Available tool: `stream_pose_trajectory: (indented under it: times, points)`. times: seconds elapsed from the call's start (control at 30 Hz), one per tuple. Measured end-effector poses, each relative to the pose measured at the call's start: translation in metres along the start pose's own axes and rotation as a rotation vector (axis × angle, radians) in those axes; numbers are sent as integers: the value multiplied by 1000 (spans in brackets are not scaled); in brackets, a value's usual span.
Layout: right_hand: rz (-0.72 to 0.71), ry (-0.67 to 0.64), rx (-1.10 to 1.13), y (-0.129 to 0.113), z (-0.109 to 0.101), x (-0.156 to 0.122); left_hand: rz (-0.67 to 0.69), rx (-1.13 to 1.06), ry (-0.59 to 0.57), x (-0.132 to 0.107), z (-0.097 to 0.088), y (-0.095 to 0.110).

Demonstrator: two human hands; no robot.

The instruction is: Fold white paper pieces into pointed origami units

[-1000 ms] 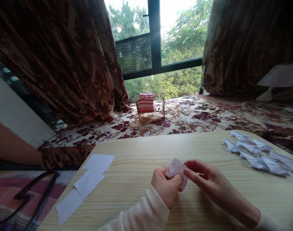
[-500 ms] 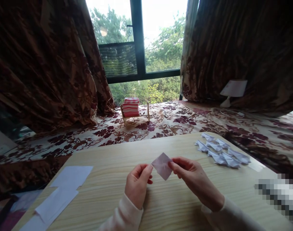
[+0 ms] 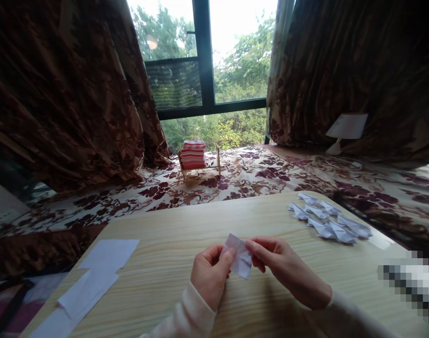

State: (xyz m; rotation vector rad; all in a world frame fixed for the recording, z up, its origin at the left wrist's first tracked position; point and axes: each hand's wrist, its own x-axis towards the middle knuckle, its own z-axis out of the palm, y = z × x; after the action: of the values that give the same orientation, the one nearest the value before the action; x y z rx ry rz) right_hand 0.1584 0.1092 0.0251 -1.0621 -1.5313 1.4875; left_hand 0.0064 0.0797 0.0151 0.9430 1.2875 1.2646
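A small white folded paper (image 3: 240,256) is pinched between both my hands just above the light wooden table (image 3: 172,263). My left hand (image 3: 211,277) grips its left side with thumb and fingers closed. My right hand (image 3: 287,270) pinches its right edge with thumb and forefinger. Both arms wear cream sleeves.
Several finished folded paper pieces (image 3: 327,220) lie at the table's far right. Flat white paper sheets (image 3: 91,277) lie at the left edge. Beyond is a floral cloth with a small wooden rack holding striped fabric (image 3: 193,155), a white lamp (image 3: 343,131), curtains and a window.
The paper, held out as a flat diamond half a second ago, is now lower and more folded between my fingers. My hands have drawn closer together. The view has swung right since a second ago.
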Motion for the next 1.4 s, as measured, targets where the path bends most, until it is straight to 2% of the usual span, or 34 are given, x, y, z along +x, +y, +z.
stream_pose_trajectory:
  times: [0.13,0.23,0.43,0.57,0.7,0.9,1.1,1.4]
  points:
    - [32,10,50,-3,1,-1,6,-19,43,2,-3,-2]
    - [3,-41,11,-2,0,-2,6,-37,48,3,-4,-6]
    - [-19,-15,-9,3,-3,0,-48,-71,-64,3,-2,-12]
    - [-11,-23,-17,2,-3,-1,-58,-65,-81,3,-2,-11]
    - [-34,-33,-63,1,-4,-2,-45,5,-99,-1,-2,-6]
    - [-72,-69,-107,2,-4,-2,19,38,-200,-2,-1,-5]
    - [-23,5,-41,8,-6,2,37,75,-197,3,-4,-5]
    - [-113,-61,-52,5,-3,-3,20,206,-222,-1,-2,3]
